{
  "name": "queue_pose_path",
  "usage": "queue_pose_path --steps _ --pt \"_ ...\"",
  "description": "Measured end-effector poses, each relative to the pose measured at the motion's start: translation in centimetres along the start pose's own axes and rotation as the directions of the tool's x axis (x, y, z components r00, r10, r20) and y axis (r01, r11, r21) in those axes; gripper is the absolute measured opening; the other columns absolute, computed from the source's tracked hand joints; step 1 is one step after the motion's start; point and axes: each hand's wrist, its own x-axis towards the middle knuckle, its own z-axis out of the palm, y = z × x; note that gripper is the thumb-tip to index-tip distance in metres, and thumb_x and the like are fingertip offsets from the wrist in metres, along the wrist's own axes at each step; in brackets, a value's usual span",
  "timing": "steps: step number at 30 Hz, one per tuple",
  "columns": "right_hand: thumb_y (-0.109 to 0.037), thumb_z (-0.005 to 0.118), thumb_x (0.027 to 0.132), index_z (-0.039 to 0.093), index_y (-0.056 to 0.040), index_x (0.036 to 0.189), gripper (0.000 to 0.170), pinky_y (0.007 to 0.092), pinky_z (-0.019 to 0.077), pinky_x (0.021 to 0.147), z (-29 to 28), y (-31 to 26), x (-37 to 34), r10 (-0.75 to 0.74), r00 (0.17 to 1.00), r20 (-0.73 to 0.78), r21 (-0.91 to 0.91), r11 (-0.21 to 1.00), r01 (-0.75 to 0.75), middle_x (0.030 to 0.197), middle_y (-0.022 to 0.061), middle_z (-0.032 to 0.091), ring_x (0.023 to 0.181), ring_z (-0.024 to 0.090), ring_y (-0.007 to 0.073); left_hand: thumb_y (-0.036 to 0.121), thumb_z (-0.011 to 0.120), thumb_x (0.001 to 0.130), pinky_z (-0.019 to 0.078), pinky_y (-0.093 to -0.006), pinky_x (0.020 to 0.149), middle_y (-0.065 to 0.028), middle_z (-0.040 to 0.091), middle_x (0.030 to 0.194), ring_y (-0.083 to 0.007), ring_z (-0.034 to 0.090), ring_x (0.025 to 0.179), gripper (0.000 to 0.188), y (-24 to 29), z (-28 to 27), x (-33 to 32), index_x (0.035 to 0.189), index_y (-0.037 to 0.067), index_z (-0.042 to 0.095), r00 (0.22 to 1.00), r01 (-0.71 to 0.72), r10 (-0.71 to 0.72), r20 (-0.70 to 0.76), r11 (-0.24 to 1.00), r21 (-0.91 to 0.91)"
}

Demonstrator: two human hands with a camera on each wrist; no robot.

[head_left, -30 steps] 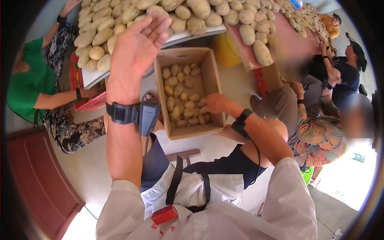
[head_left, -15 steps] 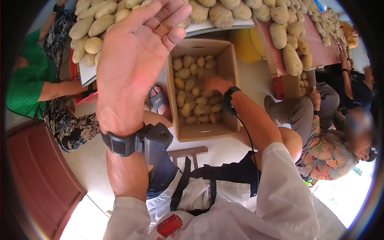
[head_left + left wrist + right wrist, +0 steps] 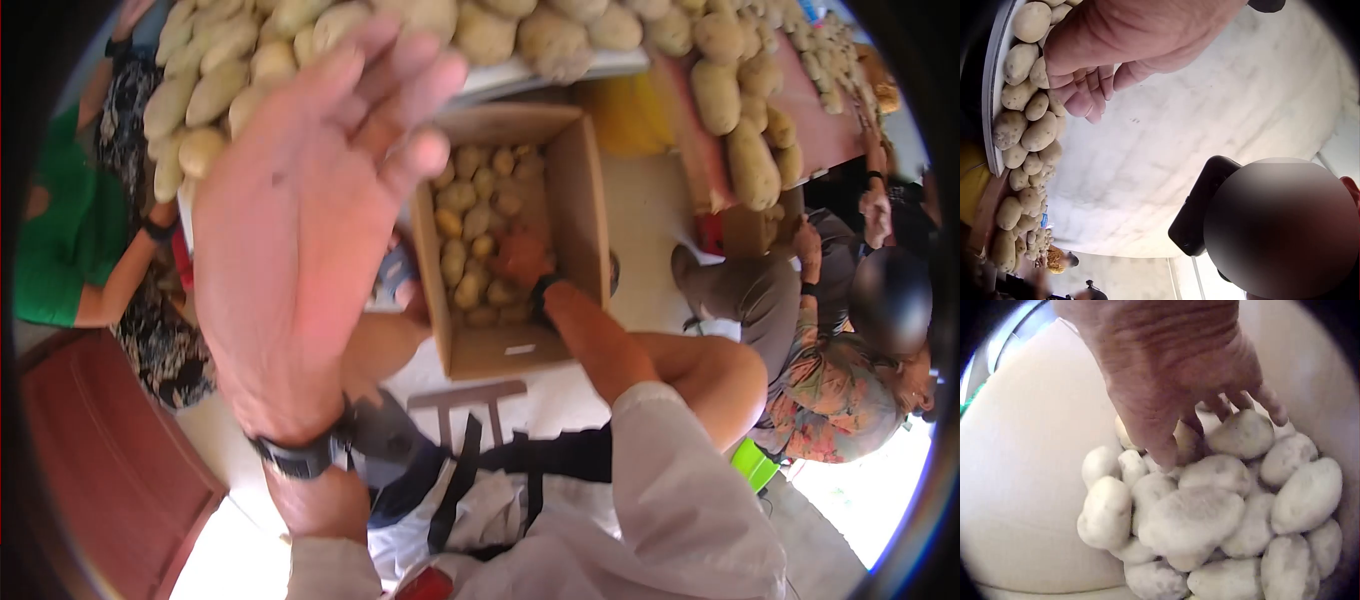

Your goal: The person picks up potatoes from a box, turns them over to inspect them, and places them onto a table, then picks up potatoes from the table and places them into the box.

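My left hand (image 3: 310, 210) is raised in front of the camera, palm showing and fingers loosely bent, with nothing in it. In the left wrist view its fingertips overlap the potatoes (image 3: 1039, 131) piled along the table edge. Down inside a cardboard box (image 3: 525, 358), my right hand (image 3: 522, 262) reaches among the potatoes (image 3: 465, 290). The right wrist view shows that hand (image 3: 1179, 381) from the back, with thumb and fingers spread apart and pointing down onto the potatoes. A brownish potato (image 3: 1187, 444) lies by the thumb, partly hidden by the hand.
Potatoes (image 3: 555, 45) cover the table above the box, and more lie on a reddish board (image 3: 820, 120) to the right. A yellow bucket (image 3: 625, 115) stands behind the box. People sit at both sides. A wooden stool (image 3: 468, 394) is in front of the box.
My left hand has come closer to the camera and looks larger. My right hand has moved from the box's right side further in among the potatoes. The head view has shifted.
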Motion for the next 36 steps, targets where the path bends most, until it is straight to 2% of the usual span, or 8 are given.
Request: queue_pose_path --steps 2,6,14,18,20,23,29,36 --pt "-0.051 0.066 0.079 0.061 -0.0158 0.129 0.061 0.0514 0.0474 0.098 -1.2 -0.5 -0.8 0.086 0.996 -0.008 0.07 0.994 -0.085 0.125 0.0222 0.06 0.119 0.056 0.0404 0.016 0.051 0.101 0.046 -0.0342 0.087 -0.0127 0.054 0.131 -0.0248 0.054 0.12 0.041 0.3 0.5 -0.1 0.137 -0.003 0.044 0.994 0.071 -0.071 -0.082 0.997 -0.004" --pt "-0.05 0.069 0.076 0.06 -0.0172 0.13 0.064 0.0485 0.0477 0.096 0.2 2.4 2.0 0.035 0.947 0.318 0.135 0.987 -0.082 0.124 0.0168 0.064 0.116 0.06 0.0372 0.016 0.053 0.098 0.0474 -0.0349 0.081 -0.0134 0.063 0.114 -0.0257 0.061 0.11 0.036 -0.4 1.3 -0.3 0.129 -0.002 0.051 0.993 0.064 -0.066 -0.097 0.998 -0.019" --pt "-0.044 0.078 0.069 0.065 -0.0163 0.127 0.066 0.0458 0.0495 0.096 -2.1 2.4 3.4 0.029 0.873 0.486 0.39 0.887 -0.247 0.128 0.0101 0.064 0.117 0.06 0.0316 0.016 0.057 0.097 0.047 -0.032 0.075 -0.0108 0.064 0.109 -0.0204 0.062 0.099 0.034 -1.5 2.6 -0.3 0.125 -0.001 0.054 0.965 0.063 -0.036 -0.261 0.994 0.093" --pt "-0.043 0.072 0.075 0.067 -0.0129 0.123 0.057 0.0451 0.0505 0.092 -2.4 1.7 4.0 -0.026 0.86 0.51 0.253 0.96 -0.121 0.125 0.0123 0.065 0.113 0.062 0.0327 0.016 0.058 0.096 0.0472 -0.0312 0.073 -0.0107 0.064 0.107 -0.02 0.063 0.098 0.034 -1.8 3.3 -0.1 0.125 -0.001 0.053 0.958 0.067 -0.028 -0.287 0.99 0.125" --pt "-0.043 0.081 0.068 0.066 -0.014 0.126 0.067 0.0453 0.049 0.092 1.0 3.3 5.4 -0.072 0.838 0.54 0.375 0.912 -0.164 0.126 0.0119 0.065 0.117 0.06 0.0313 0.016 0.058 0.096 0.0474 -0.0313 0.072 -0.0109 0.063 0.107 -0.02 0.063 0.097 0.033 -1.8 3.6 0.0 0.124 -0.001 0.053 0.959 0.064 -0.026 -0.281 0.99 0.128" --pt "-0.042 0.082 0.068 0.068 -0.0124 0.124 0.065 0.0443 0.0495 0.092 -4.1 2.6 4.0 -0.001 0.767 0.641 0.356 0.886 -0.297 0.127 0.0136 0.064 0.116 0.06 0.0311 0.016 0.058 0.095 0.0478 -0.0315 0.071 -0.0111 0.062 0.105 -0.02 0.063 0.095 0.032 -2.0 3.9 0.1 0.122 -0.001 0.053 0.956 0.075 -0.031 -0.293 0.987 0.141" --pt "-0.043 0.08 0.068 0.068 -0.0107 0.121 0.063 0.0447 0.0486 0.093 -4.4 2.3 2.3 -0.131 0.887 0.444 0.49 0.864 -0.118 0.123 0.0156 0.066 0.112 0.061 0.0336 0.017 0.059 0.097 0.0459 -0.0293 0.073 -0.0049 0.057 0.106 -0.0181 0.055 0.097 0.03 -1.9 3.9 0.1 0.123 0.005 0.053 0.96 0.131 -0.077 -0.27 0.974 0.185" --pt "-0.047 0.076 0.072 0.064 -0.0121 0.128 0.067 0.0436 0.0471 0.097 -5.4 2.2 2.1 -0.097 0.86 0.501 0.467 0.866 -0.175 0.127 0.0134 0.064 0.117 0.059 0.0313 0.018 0.059 0.097 0.0461 -0.0285 0.073 -0.005 0.057 0.105 -0.0175 0.055 0.096 0.029 -2.2 4.3 0.2 0.123 0.004 0.054 0.961 0.143 -0.083 -0.264 0.966 0.218"
